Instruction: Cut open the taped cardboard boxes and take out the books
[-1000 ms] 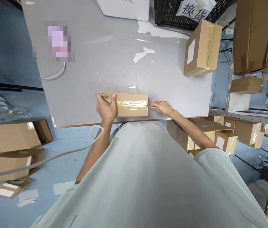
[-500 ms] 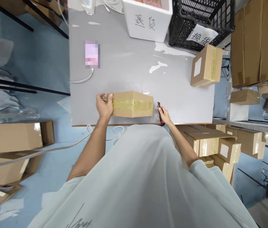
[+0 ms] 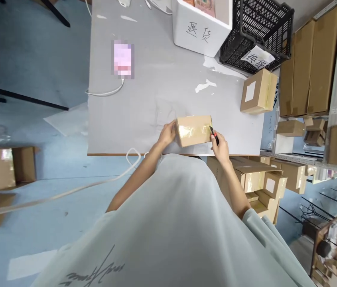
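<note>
A small taped cardboard box (image 3: 194,130) rests near the front edge of the grey table (image 3: 144,99). My left hand (image 3: 168,133) presses against the box's left end, fingers wrapped on it. Gripped in my right hand (image 3: 220,146) is a red-and-black utility knife (image 3: 214,134), its tip touching the box's right end.
A second taped box (image 3: 258,91) sits at the table's right edge. A white foam bin (image 3: 201,26) and a black crate (image 3: 255,32) stand at the back. A white cable (image 3: 105,93) lies at the left. Stacked cartons fill the floor and shelves on the right.
The box has been turned, showing a shorter face. My right hand brought the knife from the table edge up against the box's right end. The view shifted.
</note>
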The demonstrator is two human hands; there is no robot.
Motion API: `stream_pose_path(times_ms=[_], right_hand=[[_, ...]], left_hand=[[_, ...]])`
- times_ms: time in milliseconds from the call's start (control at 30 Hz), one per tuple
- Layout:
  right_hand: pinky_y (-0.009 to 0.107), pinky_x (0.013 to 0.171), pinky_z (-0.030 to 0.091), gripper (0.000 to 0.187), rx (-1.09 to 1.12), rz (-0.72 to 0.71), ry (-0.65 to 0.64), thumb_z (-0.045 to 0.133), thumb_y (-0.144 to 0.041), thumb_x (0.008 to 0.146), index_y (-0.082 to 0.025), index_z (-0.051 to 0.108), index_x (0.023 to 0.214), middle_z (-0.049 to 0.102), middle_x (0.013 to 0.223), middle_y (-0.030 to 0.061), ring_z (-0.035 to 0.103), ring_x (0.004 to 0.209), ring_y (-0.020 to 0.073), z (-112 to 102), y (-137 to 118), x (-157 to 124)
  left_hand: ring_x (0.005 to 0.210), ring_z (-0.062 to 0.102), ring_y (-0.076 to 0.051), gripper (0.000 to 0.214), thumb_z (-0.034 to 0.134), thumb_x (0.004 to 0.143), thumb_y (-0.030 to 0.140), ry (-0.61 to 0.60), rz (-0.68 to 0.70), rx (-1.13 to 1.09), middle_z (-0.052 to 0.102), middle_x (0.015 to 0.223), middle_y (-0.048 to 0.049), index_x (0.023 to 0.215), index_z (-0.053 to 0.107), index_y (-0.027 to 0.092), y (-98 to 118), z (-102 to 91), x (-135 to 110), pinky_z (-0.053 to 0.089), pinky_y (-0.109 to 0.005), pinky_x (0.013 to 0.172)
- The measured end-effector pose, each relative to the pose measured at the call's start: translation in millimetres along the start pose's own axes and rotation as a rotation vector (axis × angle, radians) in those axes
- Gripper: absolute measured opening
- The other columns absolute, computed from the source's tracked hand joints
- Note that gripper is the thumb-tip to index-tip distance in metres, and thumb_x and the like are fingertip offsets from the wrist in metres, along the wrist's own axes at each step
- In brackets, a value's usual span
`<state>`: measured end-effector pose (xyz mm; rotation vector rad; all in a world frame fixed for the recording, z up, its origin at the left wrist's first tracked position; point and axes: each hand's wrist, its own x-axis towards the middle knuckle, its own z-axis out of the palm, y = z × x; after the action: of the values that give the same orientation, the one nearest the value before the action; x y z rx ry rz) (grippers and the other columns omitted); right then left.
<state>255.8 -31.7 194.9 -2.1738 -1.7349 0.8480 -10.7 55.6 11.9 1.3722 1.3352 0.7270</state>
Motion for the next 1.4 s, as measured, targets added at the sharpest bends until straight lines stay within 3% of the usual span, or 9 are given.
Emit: stream_pose_path(times_ms=[100,167,333,467,633,900,1067,1200,1400], right_hand=[[0.041,0.103,0.068,0.060,-0.197,-0.015,0.032,0.033,-0.041,0.124,-0.020,0.060,0.173,0.075,0.147,0.0216,0.079,0.129,0.0320,5,-9,-12],[0.041,0.104,0.067,0.059,-0.292,0.026,0.036,0.035,-0.039,0.124,-0.020,0.060,0.173,0.074,0.149,0.0216,0.080,0.128,0.0323,5,-16,-18],[0.043,0.103,0.068,0.059,-0.360,0.121,0.076,0.034,-0.037,0.123,-0.019,0.062,0.172,0.073,0.145,0.0224,0.082,0.124,0.0342,6,-44,-31],[0.044,0.114,0.065,0.061,-0.251,-0.005,-0.090,0.035,-0.031,0.122,-0.022,0.051,0.179,0.076,0.155,0.0179,0.078,0.139,0.0318,19,-83,-35],[0.040,0.110,0.065,0.060,-0.309,0.021,-0.281,0.037,-0.034,0.125,-0.023,0.045,0.183,0.078,0.158,0.0150,0.080,0.141,0.0324,37,-123,-26],[0.037,0.109,0.062,0.057,-0.292,0.078,-0.281,0.044,-0.032,0.125,-0.020,0.050,0.180,0.083,0.150,0.0149,0.083,0.133,0.0318,36,-142,-24],[0.042,0.106,0.062,0.058,-0.473,0.186,-0.333,0.038,-0.030,0.125,-0.017,0.045,0.181,0.087,0.133,0.0191,0.084,0.122,0.0333,40,-174,-21],[0.043,0.106,0.062,0.057,-0.556,0.223,-0.380,0.034,-0.027,0.126,-0.016,0.043,0.180,0.085,0.133,0.0215,0.083,0.123,0.0333,45,-194,-16],[0.040,0.101,0.063,0.049,-0.634,0.260,-0.453,0.034,-0.022,0.125,-0.017,0.053,0.170,0.085,0.130,0.0225,0.085,0.121,0.0316,44,-190,-32]], left_hand=[[0.127,0.078,-0.034,0.056,0.061,0.105,0.054,0.064,-0.047,-0.029,0.079,0.146,-0.0183,0.144,0.081,0.019,27,-19.6,-5,0.061,-0.053,0.119],[0.122,0.080,-0.030,0.049,0.061,0.109,0.055,0.049,-0.007,-0.073,0.083,0.140,-0.0140,0.132,0.085,0.020,52,-34.2,-8,0.065,-0.045,0.113],[0.110,0.083,-0.030,0.032,0.087,0.096,0.042,-0.031,0.035,-0.071,0.088,0.122,-0.0103,0.118,0.091,0.020,90,-55.6,-4,0.068,-0.047,0.110],[0.110,0.084,-0.033,0.033,0.095,0.092,0.040,-0.103,-0.011,-0.116,0.088,0.117,-0.0109,0.117,0.092,0.020,87,-60.0,5,0.067,-0.052,0.114],[0.114,0.084,-0.032,0.028,0.093,0.092,0.035,-0.125,-0.011,-0.138,0.088,0.122,-0.0100,0.115,0.092,0.019,87,-62.6,4,0.067,-0.050,0.116],[0.110,0.085,-0.028,0.022,0.091,0.091,0.031,-0.093,-0.042,-0.148,0.090,0.117,-0.0083,0.110,0.092,0.021,101,-62.0,0,0.068,-0.043,0.111],[0.107,0.086,-0.027,0.019,0.090,0.089,0.029,-0.064,-0.064,-0.151,0.090,0.117,-0.0079,0.106,0.093,0.021,102,-57.0,-4,0.070,-0.040,0.106],[0.108,0.086,-0.027,0.020,0.084,0.090,0.027,0.000,-0.095,-0.133,0.091,0.117,-0.0062,0.106,0.093,0.022,101,-55.0,-9,0.070,-0.038,0.105],[0.105,0.087,-0.028,0.014,0.086,0.089,0.025,0.053,-0.107,-0.071,0.091,0.112,-0.0061,0.101,0.094,0.023,104,-49.4,-13,0.071,-0.038,0.103]])
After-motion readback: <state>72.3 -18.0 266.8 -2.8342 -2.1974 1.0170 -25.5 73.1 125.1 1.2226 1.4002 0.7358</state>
